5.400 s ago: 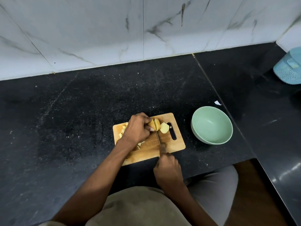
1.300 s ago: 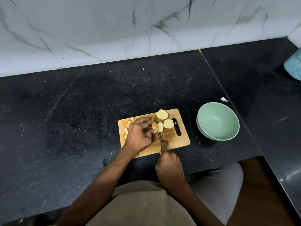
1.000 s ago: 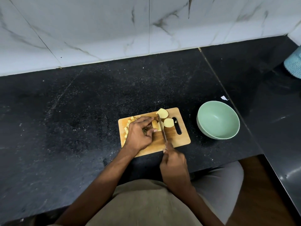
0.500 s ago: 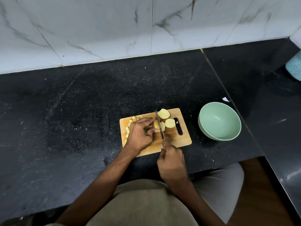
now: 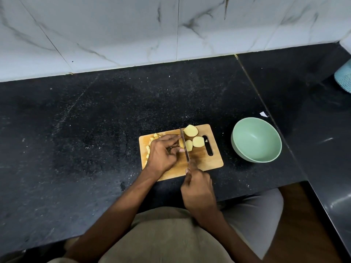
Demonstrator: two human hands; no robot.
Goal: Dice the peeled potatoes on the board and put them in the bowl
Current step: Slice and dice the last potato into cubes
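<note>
A small wooden cutting board (image 5: 214, 160) lies on the black counter. My left hand (image 5: 163, 152) presses down on a potato piece that it mostly hides. My right hand (image 5: 198, 190) grips a knife (image 5: 184, 145) whose blade stands just right of my left fingertips. Right of the blade lie three potato slices (image 5: 197, 141). Small diced potato cubes (image 5: 150, 143) sit along the board's left edge, partly behind my left hand. A pale green bowl (image 5: 256, 139) stands empty to the right of the board.
A marble-tiled wall (image 5: 171, 31) backs the black counter (image 5: 85, 130). A light blue container (image 5: 343, 80) sits at the far right edge. A small white scrap (image 5: 264, 114) lies behind the bowl. The counter's front edge runs just below the board.
The knife blade has moved up the board and closer to my left fingertips, and more potato slices lie to its right than 5 seconds ago. My left hand has stayed in place.
</note>
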